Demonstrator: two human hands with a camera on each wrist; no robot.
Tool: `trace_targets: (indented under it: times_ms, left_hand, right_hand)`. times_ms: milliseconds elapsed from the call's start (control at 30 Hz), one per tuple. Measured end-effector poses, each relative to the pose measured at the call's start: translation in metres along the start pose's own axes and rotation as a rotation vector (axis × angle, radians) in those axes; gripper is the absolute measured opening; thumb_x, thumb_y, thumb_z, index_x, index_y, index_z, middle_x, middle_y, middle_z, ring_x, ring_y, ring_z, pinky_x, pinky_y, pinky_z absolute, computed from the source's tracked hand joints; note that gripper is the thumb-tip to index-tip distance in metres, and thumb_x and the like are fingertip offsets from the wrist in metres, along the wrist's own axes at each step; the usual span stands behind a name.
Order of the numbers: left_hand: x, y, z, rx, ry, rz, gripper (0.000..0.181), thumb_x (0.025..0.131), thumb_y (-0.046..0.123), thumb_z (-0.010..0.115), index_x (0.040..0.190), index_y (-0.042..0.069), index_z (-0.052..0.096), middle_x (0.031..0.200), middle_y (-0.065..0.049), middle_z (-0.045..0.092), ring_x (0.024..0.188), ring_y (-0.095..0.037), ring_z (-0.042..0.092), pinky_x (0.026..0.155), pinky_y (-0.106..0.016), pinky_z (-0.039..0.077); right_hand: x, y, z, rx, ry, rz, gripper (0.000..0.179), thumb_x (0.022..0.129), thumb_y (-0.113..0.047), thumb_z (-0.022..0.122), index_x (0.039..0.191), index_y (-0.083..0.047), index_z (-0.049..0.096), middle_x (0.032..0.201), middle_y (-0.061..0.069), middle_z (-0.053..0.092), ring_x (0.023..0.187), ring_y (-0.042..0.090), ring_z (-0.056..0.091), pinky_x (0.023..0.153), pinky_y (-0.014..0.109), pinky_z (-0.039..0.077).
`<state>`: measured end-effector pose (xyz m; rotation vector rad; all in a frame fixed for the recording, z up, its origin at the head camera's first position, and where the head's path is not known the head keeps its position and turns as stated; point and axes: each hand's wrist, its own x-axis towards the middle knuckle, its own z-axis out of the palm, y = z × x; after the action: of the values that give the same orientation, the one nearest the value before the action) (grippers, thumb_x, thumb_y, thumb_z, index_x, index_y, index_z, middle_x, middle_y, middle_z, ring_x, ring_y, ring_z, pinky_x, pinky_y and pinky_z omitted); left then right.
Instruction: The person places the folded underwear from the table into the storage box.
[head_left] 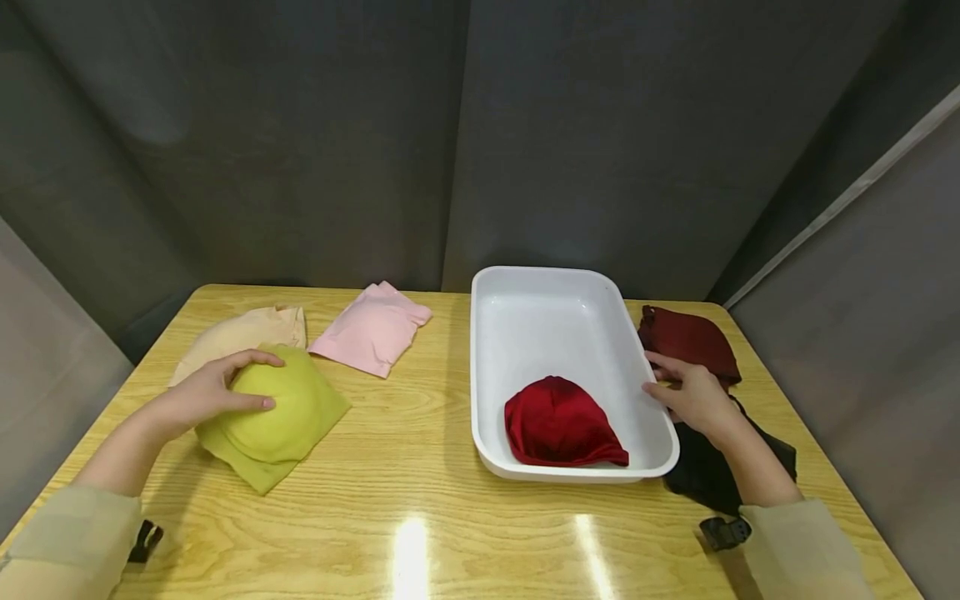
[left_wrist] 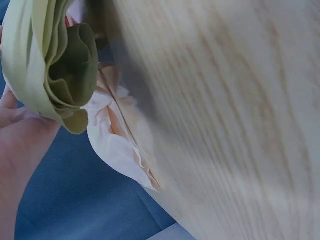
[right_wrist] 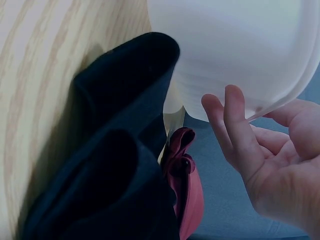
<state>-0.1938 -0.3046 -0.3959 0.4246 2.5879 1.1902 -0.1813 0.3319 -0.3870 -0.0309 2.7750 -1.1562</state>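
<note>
My left hand grips a folded yellow-green bra between thumb and fingers, at the left of the table. In the left wrist view, the layered folds of this bra stand over the wood. Over at the right, my right hand holds the side rim of a white plastic tray, with fingers against the outer wall. A shiny red bra, folded into one cup, lies at the near end inside the tray.
Behind the left hand lie a beige bra and a pink bra. A maroon bra and a black bra lie right of the tray, the black one under my right forearm. Grey curtains enclose the wooden table.
</note>
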Motion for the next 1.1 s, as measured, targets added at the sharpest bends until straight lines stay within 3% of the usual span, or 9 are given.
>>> trace_targets:
  times_ms: [67, 200, 400, 567, 833, 1100]
  left_hand:
    - [0.0, 0.002, -0.001, 0.014, -0.002, 0.0, 0.055, 0.081, 0.032, 0.075, 0.128, 0.016, 0.051, 0.145, -0.014, 0.036, 0.132, -0.031, 0.029, 0.093, -0.021, 0.032]
    - [0.0, 0.008, -0.004, 0.03, -0.015, -0.013, 0.056, 0.08, 0.033, 0.075, 0.128, 0.017, 0.053, 0.144, -0.014, 0.038, 0.132, -0.032, 0.03, 0.092, -0.02, 0.035]
    - [0.0, 0.019, -0.011, -0.015, -0.055, -0.031, 0.056, 0.08, 0.03, 0.075, 0.13, 0.015, 0.054, 0.143, -0.015, 0.04, 0.133, -0.033, 0.028, 0.086, -0.01, 0.037]
    - [0.0, 0.028, -0.013, -0.035, -0.063, -0.025, 0.053, 0.081, 0.026, 0.074, 0.129, 0.014, 0.055, 0.143, -0.015, 0.04, 0.134, -0.032, 0.026, 0.086, -0.01, 0.035]
    - [0.004, 0.036, -0.012, -0.043, -0.046, 0.011, 0.051, 0.082, 0.023, 0.074, 0.129, 0.014, 0.057, 0.143, -0.012, 0.041, 0.134, -0.03, 0.026, 0.086, -0.009, 0.037]
    - [0.006, 0.05, -0.012, -0.027, 0.012, 0.013, 0.054, 0.08, 0.025, 0.076, 0.129, 0.014, 0.057, 0.144, -0.011, 0.038, 0.118, -0.016, 0.036, 0.079, -0.017, 0.046]
  right_hand:
    - [0.0, -0.001, 0.0, 0.001, 0.001, 0.002, 0.06, 0.092, -0.015, 0.061, 0.144, 0.0, 0.034, 0.113, 0.026, 0.056, 0.091, 0.031, 0.065, 0.064, 0.04, 0.058]
    - [0.0, -0.002, 0.0, 0.003, 0.0, 0.006, 0.06, 0.092, -0.015, 0.062, 0.144, 0.0, 0.034, 0.113, 0.026, 0.056, 0.09, 0.03, 0.066, 0.064, 0.04, 0.058]
    - [0.0, -0.001, 0.0, 0.003, -0.003, 0.003, 0.061, 0.092, -0.015, 0.062, 0.144, 0.001, 0.034, 0.113, 0.027, 0.056, 0.091, 0.031, 0.065, 0.065, 0.04, 0.058]
    - [0.001, 0.001, 0.0, 0.006, 0.0, 0.007, 0.061, 0.092, -0.016, 0.062, 0.144, 0.0, 0.034, 0.113, 0.026, 0.056, 0.091, 0.03, 0.065, 0.065, 0.04, 0.058]
    - [0.001, 0.001, 0.001, 0.0, 0.003, 0.01, 0.061, 0.092, -0.016, 0.062, 0.144, 0.0, 0.035, 0.114, 0.027, 0.056, 0.09, 0.03, 0.066, 0.065, 0.041, 0.058]
    - [0.001, 0.0, 0.001, -0.008, 0.003, 0.011, 0.062, 0.092, -0.015, 0.062, 0.144, 0.0, 0.034, 0.115, 0.028, 0.056, 0.09, 0.031, 0.065, 0.065, 0.04, 0.058]
